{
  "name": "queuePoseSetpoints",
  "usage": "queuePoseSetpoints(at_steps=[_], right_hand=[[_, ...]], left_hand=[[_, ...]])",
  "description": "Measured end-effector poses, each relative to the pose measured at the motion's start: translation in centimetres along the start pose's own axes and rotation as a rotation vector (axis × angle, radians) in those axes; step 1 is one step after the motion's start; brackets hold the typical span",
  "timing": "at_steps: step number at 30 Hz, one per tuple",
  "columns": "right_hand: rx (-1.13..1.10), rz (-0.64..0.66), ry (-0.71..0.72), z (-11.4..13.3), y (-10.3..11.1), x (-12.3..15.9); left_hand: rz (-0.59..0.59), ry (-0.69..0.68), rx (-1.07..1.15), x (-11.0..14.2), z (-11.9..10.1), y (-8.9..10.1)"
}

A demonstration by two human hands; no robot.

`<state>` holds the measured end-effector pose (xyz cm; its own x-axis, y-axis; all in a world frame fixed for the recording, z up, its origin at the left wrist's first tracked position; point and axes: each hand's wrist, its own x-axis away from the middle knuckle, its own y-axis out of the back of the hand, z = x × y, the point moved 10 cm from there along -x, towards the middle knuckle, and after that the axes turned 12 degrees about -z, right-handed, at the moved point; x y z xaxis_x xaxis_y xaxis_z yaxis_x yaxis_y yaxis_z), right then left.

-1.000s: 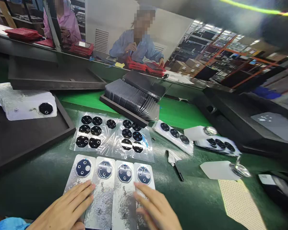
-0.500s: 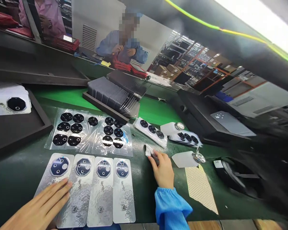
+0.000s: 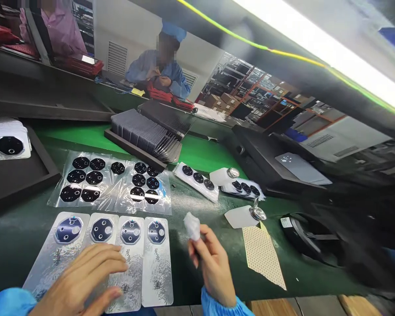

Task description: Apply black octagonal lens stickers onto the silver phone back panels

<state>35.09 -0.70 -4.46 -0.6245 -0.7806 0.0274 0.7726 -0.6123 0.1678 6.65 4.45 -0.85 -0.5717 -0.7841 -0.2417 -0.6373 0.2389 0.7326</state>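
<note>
A crumpled white wipe (image 3: 192,227) is pinched between the thumb and fingers of my right hand (image 3: 215,263), raised over the mat right of the panels. My left hand (image 3: 85,276), fingers outstretched and thumb apart, hovers over or rests on the silver back panels; contact cannot be judged. Several of these panels stand side by side, each with a dark blue octagonal camera window at its top. The rightmost panel (image 3: 157,267) is uncovered, while my left hand hides parts of the others. Behind them, black octagonal lens pieces (image 3: 94,177) lie on clear plastic film (image 3: 110,204).
Two white pump bottles (image 3: 238,217) lie right of centre, near packs of black lens pieces (image 3: 197,180) and a dotted beige sheet (image 3: 263,254). A tape dispenser-like black object (image 3: 311,239) sits farther right. Dark trays with stacked plates (image 3: 141,131) stand behind. Two co-workers sit opposite.
My right hand has lifted the white wipe off the mat and brought it left and nearer. My left hand has slid right across the panels. The camera view has shifted slightly.
</note>
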Motion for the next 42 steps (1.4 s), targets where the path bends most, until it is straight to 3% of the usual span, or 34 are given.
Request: queuePoseSetpoints(at_steps=[3, 7, 11, 16, 20, 23, 26, 30, 34, 37, 42], right_hand=[[-0.22, 0.302, -0.274, -1.6, -5.0, 4.7], [-0.308, 0.38, -0.306, -1.7, -7.3, 7.4], [-0.259, 0.306, -0.224, -1.6, -7.0, 7.8], [-0.138, 0.139, 0.081, -0.6, -5.1, 7.9], [0.107, 0.158, 0.364, 1.1, -4.6, 8.4], [0.124, 0.192, 0.52, 2.9, -4.6, 8.7], [0.045, 0.186, 0.461, 3.1, -4.4, 8.3], [-0.076, 0.144, 0.168, 0.7, -4.3, 7.5], [-0.127, 0.143, -0.047, -1.7, -4.6, 7.6], [-0.112, 0.173, 0.013, -1.4, -4.6, 7.6], [-0.001, 0.237, 0.282, 1.2, -4.7, 7.8]], left_hand=[[-0.009, 0.236, 0.277, -2.3, -0.7, -1.7], [0.098, 0.432, 0.544, -3.9, -1.4, -5.2], [0.115, 0.464, 0.616, -4.6, -2.5, -6.1], [0.139, 0.47, 0.601, -4.4, -3.2, -5.9], [0.149, 0.491, 0.636, -4.1, -3.0, -6.3], [0.109, 0.488, 0.645, -4.1, -2.6, -6.4], [0.102, 0.485, 0.722, -4.2, -2.5, -6.6], [0.246, 0.619, 1.01, -3.6, -2.7, -8.4], [0.196, 0.682, 1.075, -3.6, -1.9, -8.7], [0.158, 0.707, 1.117, -3.6, -1.7, -8.6], [0.116, 0.761, 1.136, -3.6, -1.4, -8.5]])
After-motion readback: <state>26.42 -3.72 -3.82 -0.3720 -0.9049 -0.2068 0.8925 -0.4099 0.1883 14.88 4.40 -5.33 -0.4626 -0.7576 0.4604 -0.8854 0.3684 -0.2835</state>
